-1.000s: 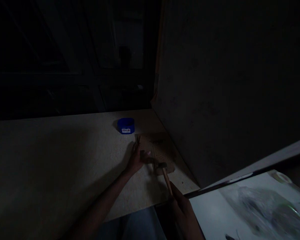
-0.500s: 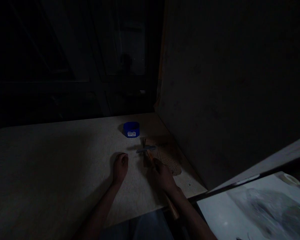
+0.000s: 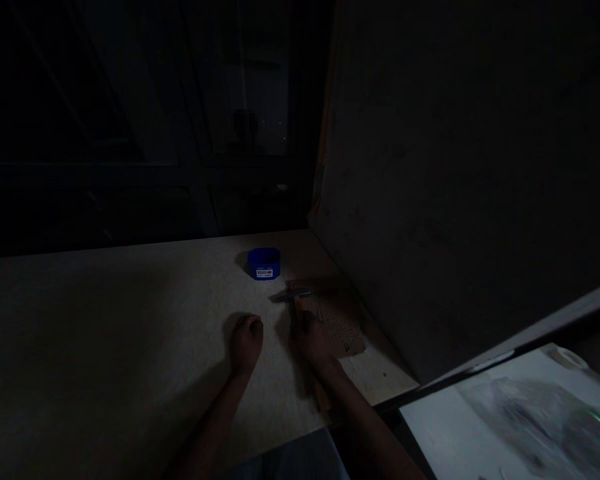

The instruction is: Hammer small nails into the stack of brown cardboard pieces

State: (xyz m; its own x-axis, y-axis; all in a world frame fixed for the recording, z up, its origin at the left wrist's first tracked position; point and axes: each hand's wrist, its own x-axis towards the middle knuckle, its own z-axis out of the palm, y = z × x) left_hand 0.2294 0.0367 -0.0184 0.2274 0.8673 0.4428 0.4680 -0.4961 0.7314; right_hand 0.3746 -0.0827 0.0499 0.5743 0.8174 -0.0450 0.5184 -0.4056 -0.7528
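Note:
My right hand [image 3: 313,337] is wrapped round the wooden handle of a hammer [image 3: 299,304]. The metal head lies over a brown board [image 3: 340,325] dotted with many small holes or marks, its pointed end reaching past the board's left edge. My left hand [image 3: 247,340] rests on the pale tabletop [image 3: 180,320] with its fingers curled in; whether anything is inside them is hidden. Beyond both hands stands a blue open-topped container [image 3: 264,265] with a white label. The light is very dim.
A tall dark panel [image 3: 430,200] rises along the table's right edge. At the lower right is a white surface [image 3: 440,427] with clear plastic wrap [image 3: 525,413] and a roll of tape [image 3: 570,357]. Dark window frames [image 3: 195,160] stand behind the table.
My right hand and the hammer's handle have shifted left, so the handle points more straight away from me. My left hand has moved slightly right. A thin upright piece behind the hammer head no longer shows.

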